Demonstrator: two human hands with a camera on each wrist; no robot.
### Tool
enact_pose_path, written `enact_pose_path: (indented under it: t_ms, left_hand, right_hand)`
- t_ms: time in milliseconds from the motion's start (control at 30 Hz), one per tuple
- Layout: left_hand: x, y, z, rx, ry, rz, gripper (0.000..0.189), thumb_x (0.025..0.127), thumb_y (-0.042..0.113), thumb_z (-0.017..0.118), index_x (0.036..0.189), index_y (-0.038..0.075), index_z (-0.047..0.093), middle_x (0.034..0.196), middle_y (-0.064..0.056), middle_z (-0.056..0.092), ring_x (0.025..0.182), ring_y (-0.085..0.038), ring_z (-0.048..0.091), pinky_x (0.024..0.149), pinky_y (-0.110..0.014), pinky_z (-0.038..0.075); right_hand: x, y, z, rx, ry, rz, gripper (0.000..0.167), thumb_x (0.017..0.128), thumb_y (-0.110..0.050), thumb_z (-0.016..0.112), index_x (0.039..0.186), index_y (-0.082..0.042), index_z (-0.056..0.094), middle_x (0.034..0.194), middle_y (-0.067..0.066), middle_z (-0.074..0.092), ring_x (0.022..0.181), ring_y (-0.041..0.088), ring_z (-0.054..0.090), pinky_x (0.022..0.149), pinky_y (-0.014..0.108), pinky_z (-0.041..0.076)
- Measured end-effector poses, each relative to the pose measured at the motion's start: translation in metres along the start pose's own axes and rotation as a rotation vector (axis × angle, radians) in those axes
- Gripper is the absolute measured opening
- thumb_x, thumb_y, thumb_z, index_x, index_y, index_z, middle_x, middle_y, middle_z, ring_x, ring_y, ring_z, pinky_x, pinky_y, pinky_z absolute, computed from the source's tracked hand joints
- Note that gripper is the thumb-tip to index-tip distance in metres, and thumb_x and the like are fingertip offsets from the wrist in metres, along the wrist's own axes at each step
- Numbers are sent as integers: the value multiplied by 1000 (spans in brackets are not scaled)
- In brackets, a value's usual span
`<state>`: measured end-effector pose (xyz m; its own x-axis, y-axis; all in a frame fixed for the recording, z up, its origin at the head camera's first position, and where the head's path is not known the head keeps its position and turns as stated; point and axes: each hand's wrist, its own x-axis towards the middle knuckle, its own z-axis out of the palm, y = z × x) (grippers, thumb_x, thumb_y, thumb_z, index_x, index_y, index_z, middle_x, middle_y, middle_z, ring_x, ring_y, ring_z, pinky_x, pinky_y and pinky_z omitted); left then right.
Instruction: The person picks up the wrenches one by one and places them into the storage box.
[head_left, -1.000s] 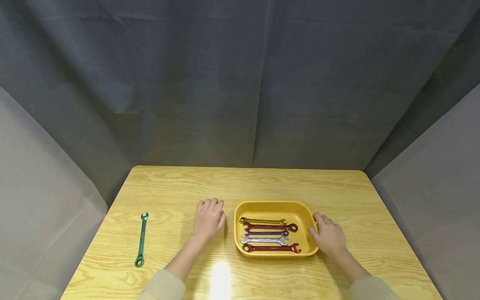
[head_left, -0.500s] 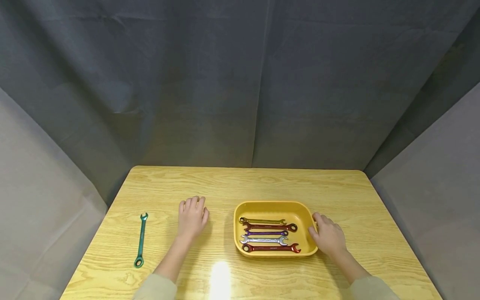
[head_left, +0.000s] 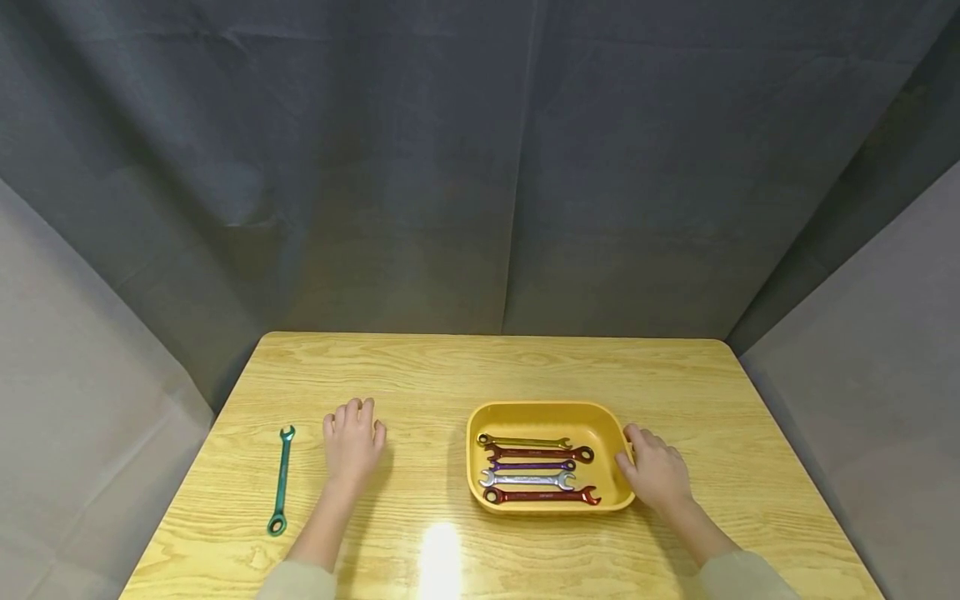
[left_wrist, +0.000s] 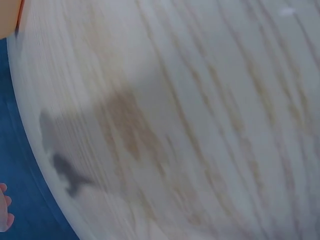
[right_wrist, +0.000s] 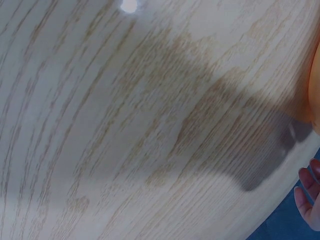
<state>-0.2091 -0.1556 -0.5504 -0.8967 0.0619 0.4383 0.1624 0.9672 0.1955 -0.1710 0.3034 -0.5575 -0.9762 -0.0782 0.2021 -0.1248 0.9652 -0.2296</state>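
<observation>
In the head view my left hand [head_left: 351,442] is over the left half of the table, palm down, fingers loosely bent and holding nothing. Left of it lies a green combination wrench [head_left: 281,482], open end pointing away. My right hand [head_left: 658,473] holds the right end of a yellow plastic bin [head_left: 551,408], thumb over the rim and fingers outside. Inside the bin lie several wrenches side by side: a gold one [head_left: 525,442], a dark red one [head_left: 536,454], a purple one [head_left: 531,467], a silver one [head_left: 527,480] and a red one [head_left: 540,497].
The wood-grain table [head_left: 420,367] has rounded far corners. Dark grey curtain [head_left: 390,208] hangs behind it, with pale panels [head_left: 75,400] at both sides. An orange edge of the bin [right_wrist: 315,85] shows at the right of the right wrist view.
My left hand has moved left, away from the bin and closer to the green wrench. My right hand and the bin have stayed in place.
</observation>
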Motion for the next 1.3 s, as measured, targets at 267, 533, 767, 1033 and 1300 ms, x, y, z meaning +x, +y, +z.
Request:
enact_pose_path:
  t_ms: [267, 533, 767, 1033, 1300]
  left_hand:
    - [-7, -18, -1, -11, -40, -90, 38, 85, 19, 58, 117, 0, 52, 114, -19, 51, 105, -36, 43, 93, -54, 32]
    - [-15, -33, -2, -30, -59, -203, 41, 85, 18, 56, 120, -2, 49, 115, -23, 49, 106, -39, 42, 92, -56, 32]
    - [-22, -45, -2, -40, -53, -294, 41, 85, 17, 56, 120, -2, 49, 115, -23, 49, 103, -38, 42, 88, -56, 33]
    - [-30, -59, -5, -35, -72, -358, 42, 86, 16, 51, 122, -4, 44, 117, -26, 44, 103, -42, 39, 86, -57, 34]
    - [-36, -70, -8, -52, -85, -434, 44, 86, 14, 49, 125, -6, 39, 118, -28, 40, 103, -44, 37, 85, -59, 31]
  right_hand:
    - [0, 0, 0, 0, 3, -3, 26, 84, -24, 57, 104, -9, 50, 89, 8, 59, 79, 28, 57, 63, 45, 45]
    - [1, -1, -1, 2, -8, 6, 26, 84, -24, 56, 105, -9, 50, 88, 8, 59, 79, 27, 57, 64, 45, 45]
    - [1, -1, -1, 1, -8, 4, 26, 84, -24, 56, 105, -9, 50, 89, 8, 59, 79, 27, 57, 64, 46, 45]
    - [1, -2, -1, 4, -7, 3, 25, 84, -23, 56, 104, -9, 51, 88, 8, 59, 78, 27, 57, 63, 45, 46]
    - [0, -2, -4, 11, -26, 9, 27, 84, -23, 56, 106, -8, 51, 88, 7, 58, 75, 25, 56, 63, 45, 45]
